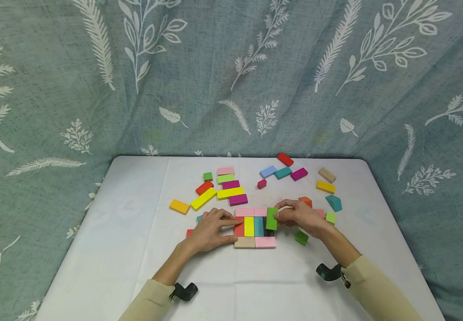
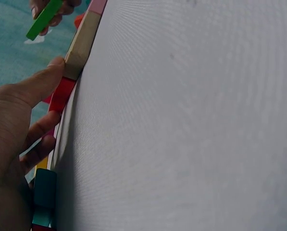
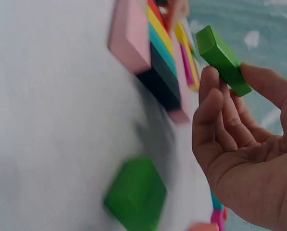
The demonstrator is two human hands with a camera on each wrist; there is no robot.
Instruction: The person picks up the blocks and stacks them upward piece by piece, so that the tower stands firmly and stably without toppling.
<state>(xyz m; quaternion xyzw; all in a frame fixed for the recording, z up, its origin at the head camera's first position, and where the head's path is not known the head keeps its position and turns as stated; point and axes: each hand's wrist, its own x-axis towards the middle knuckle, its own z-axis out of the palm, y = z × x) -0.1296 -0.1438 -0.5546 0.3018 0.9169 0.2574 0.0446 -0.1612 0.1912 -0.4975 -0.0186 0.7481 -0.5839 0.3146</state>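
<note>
A rectangular green block (image 1: pixel 271 219) is pinched between the thumb and fingers of my right hand (image 1: pixel 301 217), raised over the right end of a flat block arrangement. In that arrangement, red (image 1: pixel 239 230), yellow (image 1: pixel 249 226), teal (image 1: pixel 258 226) and black (image 1: pixel 269 233) blocks stand side by side. Two pink blocks (image 1: pixel 245 212) border them at the back; a tan block (image 1: pixel 244 242) and a pink block (image 1: pixel 265 242) lie along the front. My left hand (image 1: pixel 211 229) rests at the left end, its thumb touching the tan block and a fingertip at the red one.
Loose coloured blocks lie behind the arrangement, including a long yellow block (image 1: pixel 203 199) and a purple block (image 1: pixel 238 199). To the right are a green block (image 1: pixel 301 237) and a teal wedge-like block (image 1: pixel 333 203). A patterned curtain (image 1: pixel 215 80) hangs beyond the white table (image 1: pixel 115 254).
</note>
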